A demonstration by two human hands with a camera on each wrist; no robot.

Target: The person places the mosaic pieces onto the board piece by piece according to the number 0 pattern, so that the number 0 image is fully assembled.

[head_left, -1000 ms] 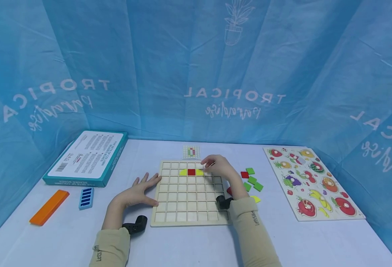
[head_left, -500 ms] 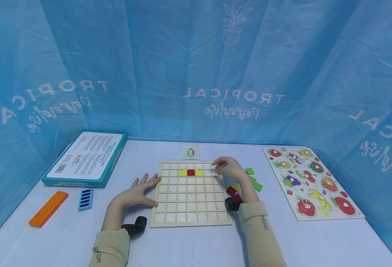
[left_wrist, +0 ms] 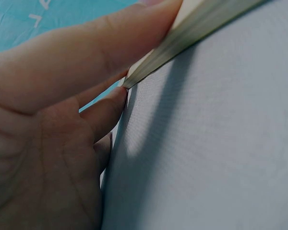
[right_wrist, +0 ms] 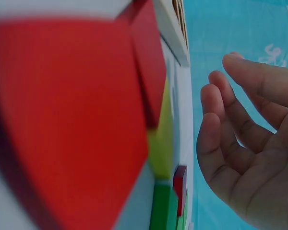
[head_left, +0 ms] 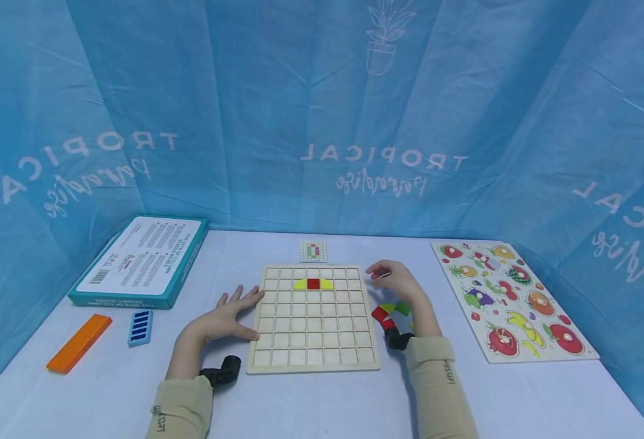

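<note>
A pale wooden grid board (head_left: 316,329) lies on the table in front of me. In one of its upper rows a red square tile (head_left: 313,284) sits between two yellow tiles (head_left: 327,284) with cut corners. My left hand (head_left: 223,320) rests spread at the board's left edge; the left wrist view shows the thumb (left_wrist: 110,38) and fingertips against its rim. Just off the upper right corner of the board hovers my right hand (head_left: 401,286), fingers loosely bent and holding nothing. Beneath it lie red tiles (head_left: 379,313), a yellow tile (right_wrist: 162,143) and green tiles (head_left: 403,308), partly hidden by the forearm.
Behind the board lies a small pattern card (head_left: 313,250). To the left are a teal-edged box (head_left: 141,259), an orange bar (head_left: 79,344) and a blue slotted piece (head_left: 140,328). A fruit puzzle board (head_left: 511,299) lies at the right, and a blue curtain (head_left: 322,122) hangs behind.
My right hand has moved right, from over the board near the right yellow tile to beyond its edge above the loose tiles. The left hand has stayed at the board's left edge.
</note>
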